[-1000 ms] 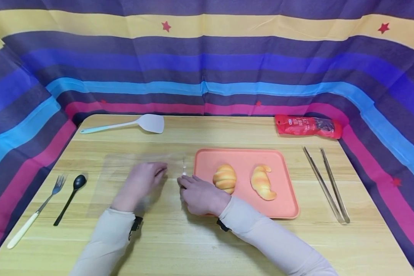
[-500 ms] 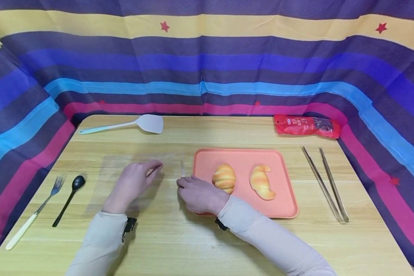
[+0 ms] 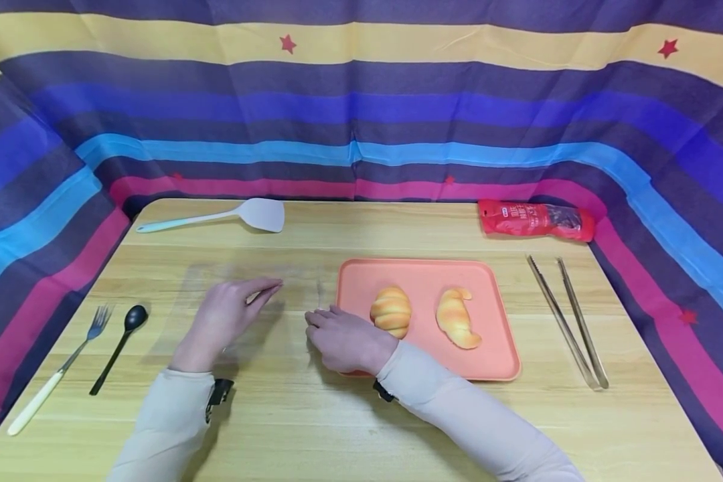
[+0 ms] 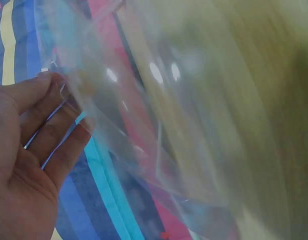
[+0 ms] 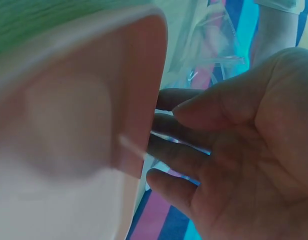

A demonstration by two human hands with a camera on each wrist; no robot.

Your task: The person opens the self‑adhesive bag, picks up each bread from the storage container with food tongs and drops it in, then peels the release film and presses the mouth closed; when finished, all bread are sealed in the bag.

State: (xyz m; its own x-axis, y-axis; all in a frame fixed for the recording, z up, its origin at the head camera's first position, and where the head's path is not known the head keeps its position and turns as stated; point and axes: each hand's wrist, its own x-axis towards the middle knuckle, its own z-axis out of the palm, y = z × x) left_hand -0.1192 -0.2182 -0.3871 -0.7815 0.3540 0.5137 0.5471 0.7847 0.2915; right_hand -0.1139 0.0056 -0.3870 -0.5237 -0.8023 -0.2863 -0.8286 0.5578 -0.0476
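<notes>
A clear plastic bag [image 3: 183, 308], hard to make out against the wood, lies left of the pink tray [image 3: 422, 365]. My left hand [image 3: 225, 318] pinches its film between thumb and fingers; the left wrist view shows the glossy bag [image 4: 159, 115] spreading away from the fingertips. At the tray's left edge my right hand [image 3: 352, 340] rests with fingers extended and thumb apart. In the right wrist view these fingers [image 5: 176, 157] lie beside the tray wall [image 5: 139, 95], with clear film beyond. Two croissant-shaped rolls, a plump one [image 3: 391, 311] and a curved one [image 3: 458, 318], sit on the tray.
To the left lie a fork [image 3: 51, 385] and a black spoon [image 3: 120, 345]. A white spatula [image 3: 262, 215] is at the back left, a red food packet [image 3: 536, 221] at the back right. Metal tongs [image 3: 569, 328] lie right of the tray. A striped cloth [image 3: 355, 114] surrounds the table.
My left hand has shifted slightly left, its thumb and fingers now closer together, and the bag's film has shifted with it. My right hand has stayed nearly still by the tray.
</notes>
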